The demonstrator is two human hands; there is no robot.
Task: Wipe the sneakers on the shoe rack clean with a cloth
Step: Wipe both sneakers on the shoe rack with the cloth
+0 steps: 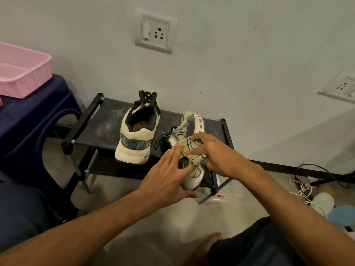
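Two cream and grey sneakers rest on the top shelf of a black shoe rack [99, 123]. The left sneaker [137, 129] stands upright with its heel toward me. The right sneaker [189, 129] lies tipped on its side, sole facing right. My right hand [217, 152] presses a cream patterned cloth [192, 150] against the side of the right sneaker. My left hand [167, 173] steadies that sneaker from the left, fingers stretched flat along it, thumb below near the heel. Much of that sneaker's rear is hidden by my hands.
A dark blue stool [28, 120] with a pink basket [21, 72] stands left of the rack. Wall sockets [154, 30] sit above and to the right. Cables [309, 181] and a clear plastic box [228, 194] lie on the floor at the right. My knee is at the bottom right.
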